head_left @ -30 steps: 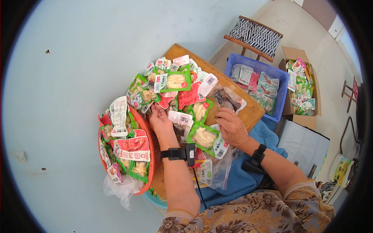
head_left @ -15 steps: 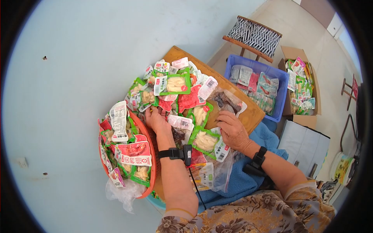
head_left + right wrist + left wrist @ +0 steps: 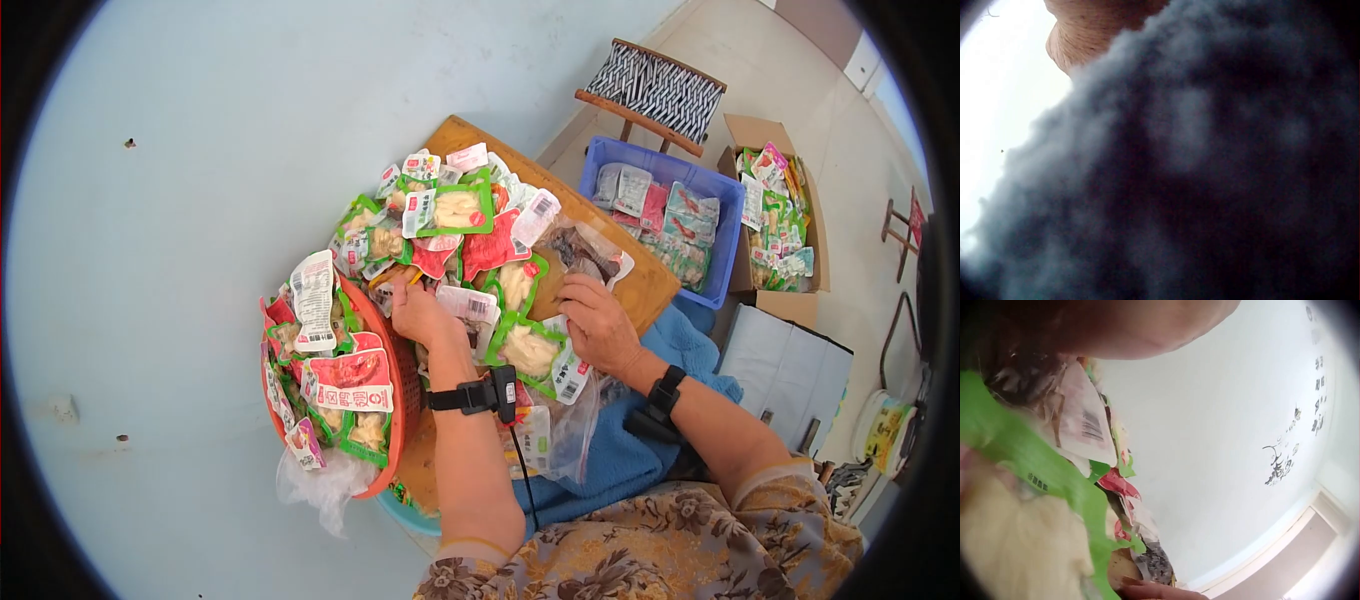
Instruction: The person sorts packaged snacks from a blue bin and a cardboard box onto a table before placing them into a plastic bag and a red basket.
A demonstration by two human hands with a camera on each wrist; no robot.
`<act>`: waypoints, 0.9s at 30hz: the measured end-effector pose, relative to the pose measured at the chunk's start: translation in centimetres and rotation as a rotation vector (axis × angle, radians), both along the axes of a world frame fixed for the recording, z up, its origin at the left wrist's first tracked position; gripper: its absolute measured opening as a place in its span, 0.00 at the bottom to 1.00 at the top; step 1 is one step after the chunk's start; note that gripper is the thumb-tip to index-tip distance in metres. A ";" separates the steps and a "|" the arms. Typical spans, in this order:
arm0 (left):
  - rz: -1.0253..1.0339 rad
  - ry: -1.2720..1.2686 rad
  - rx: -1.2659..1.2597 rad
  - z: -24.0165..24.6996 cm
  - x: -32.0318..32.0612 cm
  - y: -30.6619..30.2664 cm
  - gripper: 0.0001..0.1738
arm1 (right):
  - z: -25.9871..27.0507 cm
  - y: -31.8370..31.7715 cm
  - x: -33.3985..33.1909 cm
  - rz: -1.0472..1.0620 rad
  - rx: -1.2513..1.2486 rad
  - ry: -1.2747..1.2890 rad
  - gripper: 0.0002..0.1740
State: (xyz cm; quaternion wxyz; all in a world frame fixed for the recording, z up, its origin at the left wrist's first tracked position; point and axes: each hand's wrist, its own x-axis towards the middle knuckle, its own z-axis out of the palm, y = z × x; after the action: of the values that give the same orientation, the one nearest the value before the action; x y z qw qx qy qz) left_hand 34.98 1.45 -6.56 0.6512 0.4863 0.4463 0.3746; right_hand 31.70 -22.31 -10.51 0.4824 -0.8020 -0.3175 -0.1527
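Observation:
In the head view my left hand (image 3: 428,318) reaches into the heap of food packets between the basket and the middle of the board. Its fingertips pinch a thin orange-yellow object (image 3: 412,278), partly hidden by the fingers; its kind I cannot tell. My right hand (image 3: 598,325) rests with loosely bent fingers beside a clear packet with dark contents (image 3: 580,250). Just below lies a green-edged packet of pale food (image 3: 528,350), which looms large as a green-edged packet (image 3: 1029,531) in the left wrist view. Blue towel (image 3: 1166,162) fills most of the right wrist view.
An orange basket (image 3: 402,400) full of packets stands at the left by the wall. Beyond the wooden board (image 3: 655,290) are a blue crate (image 3: 728,250) and a cardboard box (image 3: 818,235), both holding packets, and a woven stool (image 3: 655,90).
My left hand has shifted left and then back right, turning its fingers inward, and the orange-yellow object now shows at its fingertips. The right hand has stayed nearly still.

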 end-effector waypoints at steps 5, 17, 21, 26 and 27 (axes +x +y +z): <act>-0.062 0.160 0.095 1.4 -2.2 -0.9 0.21 | -0.4 0.1 -0.1 0.013 0.015 0.008 0.11; -0.153 -0.050 -0.012 1.9 -3.3 -0.6 0.29 | -0.5 -0.1 -0.4 -0.013 0.004 -0.002 0.11; -0.205 0.008 -0.049 0.4 -2.3 2.1 0.32 | -0.5 -0.2 -0.3 -0.007 0.011 -0.007 0.11; -0.146 -0.019 -0.023 0.9 -1.7 1.8 0.27 | -0.7 -0.1 -0.1 -0.008 0.028 -0.028 0.11; -0.182 -0.045 0.062 0.9 -1.8 1.1 0.29 | -0.7 0.0 -0.1 -0.004 0.031 -0.022 0.11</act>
State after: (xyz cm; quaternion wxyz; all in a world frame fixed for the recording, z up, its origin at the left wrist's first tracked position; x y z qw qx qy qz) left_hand 33.15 2.54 -5.65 0.6771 0.5363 0.3737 0.3381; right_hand 31.63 -22.31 -11.20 0.4909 -0.7932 -0.3190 -0.1675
